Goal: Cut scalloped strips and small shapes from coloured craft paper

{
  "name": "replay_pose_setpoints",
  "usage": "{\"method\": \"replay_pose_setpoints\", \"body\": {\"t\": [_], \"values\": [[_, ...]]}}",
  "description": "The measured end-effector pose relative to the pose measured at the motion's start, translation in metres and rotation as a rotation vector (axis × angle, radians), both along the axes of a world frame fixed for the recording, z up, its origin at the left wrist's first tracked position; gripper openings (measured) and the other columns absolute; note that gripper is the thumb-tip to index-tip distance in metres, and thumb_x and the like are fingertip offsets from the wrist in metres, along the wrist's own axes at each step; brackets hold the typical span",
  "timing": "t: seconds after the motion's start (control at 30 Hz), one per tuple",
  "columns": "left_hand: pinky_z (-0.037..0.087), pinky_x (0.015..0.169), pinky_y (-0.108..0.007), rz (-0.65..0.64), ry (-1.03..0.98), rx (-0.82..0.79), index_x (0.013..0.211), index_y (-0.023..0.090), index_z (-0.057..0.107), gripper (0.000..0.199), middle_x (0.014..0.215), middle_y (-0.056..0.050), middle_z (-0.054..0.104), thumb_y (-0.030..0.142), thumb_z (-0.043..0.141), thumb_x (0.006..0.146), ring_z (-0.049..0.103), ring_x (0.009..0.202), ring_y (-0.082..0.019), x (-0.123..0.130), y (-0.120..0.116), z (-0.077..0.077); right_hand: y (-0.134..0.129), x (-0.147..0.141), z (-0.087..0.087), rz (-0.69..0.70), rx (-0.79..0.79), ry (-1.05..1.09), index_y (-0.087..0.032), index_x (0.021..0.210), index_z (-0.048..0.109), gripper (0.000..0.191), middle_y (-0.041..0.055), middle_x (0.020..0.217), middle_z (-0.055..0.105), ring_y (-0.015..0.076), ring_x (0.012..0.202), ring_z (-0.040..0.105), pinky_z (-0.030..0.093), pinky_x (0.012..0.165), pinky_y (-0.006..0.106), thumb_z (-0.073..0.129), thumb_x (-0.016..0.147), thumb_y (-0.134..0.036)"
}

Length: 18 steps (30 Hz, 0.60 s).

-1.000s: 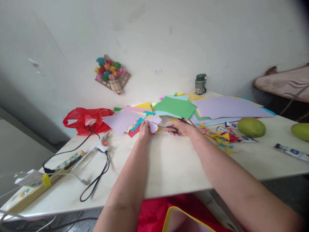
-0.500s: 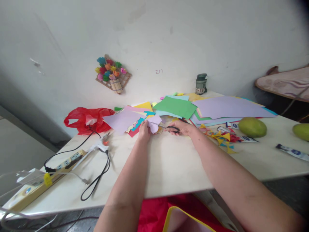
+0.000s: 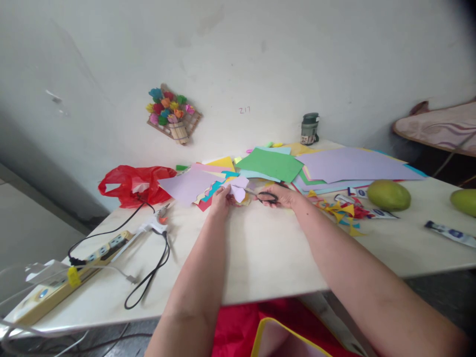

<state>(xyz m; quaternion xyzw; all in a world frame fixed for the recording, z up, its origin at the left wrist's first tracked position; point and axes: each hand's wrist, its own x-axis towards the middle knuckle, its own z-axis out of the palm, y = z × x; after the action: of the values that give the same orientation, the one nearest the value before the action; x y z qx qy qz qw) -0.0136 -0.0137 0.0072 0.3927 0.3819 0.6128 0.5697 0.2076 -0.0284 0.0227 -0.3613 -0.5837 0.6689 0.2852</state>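
Observation:
A small lilac paper piece with a rounded, notched outline (image 3: 238,190) is pinched in my left hand (image 3: 222,198), above the middle of the table. My right hand (image 3: 281,196) has its fingers in the black handles of a pair of scissors (image 3: 267,197). The blades point left, and their tips are at the right edge of the paper piece. Just behind my left hand lie a lilac sheet (image 3: 186,184) and wavy-edged strips in blue, cream and red. A green sheet (image 3: 271,165) rests behind both hands.
Large lilac sheets (image 3: 353,164) lie at the back right, near a dark green cup (image 3: 310,129). Yellow scraps (image 3: 340,212), glue tubes and green fruit (image 3: 388,195) are on the right. A red bag (image 3: 136,184), a glue gun (image 3: 158,224) and a power strip (image 3: 92,265) are on the left.
The lilac paper piece has turned in my left hand and shifted slightly. The scissors have drawn a little to the right, so less of the blades overlaps the paper.

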Motion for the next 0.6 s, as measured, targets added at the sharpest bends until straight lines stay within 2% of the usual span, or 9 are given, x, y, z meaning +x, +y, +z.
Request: {"method": "replay_pose_setpoints", "body": {"t": [0.27,0.43,0.6], "values": [[0.046,0.042,-0.026,-0.078,0.062,0.047,0.073,0.014,0.058,0.027,0.056,-0.001,0.058,0.035,0.075,0.069,0.052,0.042,-0.013,0.0004,-0.0015,-0.0022,0.0025,0.0013,-0.0048,0.020,0.039,-0.005,-0.014,0.071,0.061,0.014,-0.0024,0.048,0.055,0.0044,0.035,0.040,0.027,0.030,0.014,0.064,0.075,-0.027],[0.045,0.041,-0.026,-0.075,0.060,0.032,0.072,0.015,0.057,0.028,0.056,-0.001,0.057,0.035,0.076,0.068,0.053,0.043,-0.013,0.0027,-0.0023,-0.0014,0.0020,0.0006,-0.0066,-0.010,0.080,-0.022,-0.014,0.072,0.061,0.015,-0.0025,0.050,0.056,0.0042,0.035,0.041,0.027,0.030,0.014,0.065,0.075,-0.028],[0.047,0.043,-0.026,-0.054,0.014,0.011,0.076,0.015,0.058,0.021,0.060,-0.001,0.060,0.031,0.072,0.073,0.055,0.046,-0.013,0.0053,-0.0030,-0.0004,0.0041,-0.0011,-0.0077,0.008,0.075,0.043,-0.014,0.068,0.060,0.020,-0.0028,0.047,0.052,0.0047,0.035,0.038,0.027,0.030,0.016,0.066,0.076,-0.032]]}}
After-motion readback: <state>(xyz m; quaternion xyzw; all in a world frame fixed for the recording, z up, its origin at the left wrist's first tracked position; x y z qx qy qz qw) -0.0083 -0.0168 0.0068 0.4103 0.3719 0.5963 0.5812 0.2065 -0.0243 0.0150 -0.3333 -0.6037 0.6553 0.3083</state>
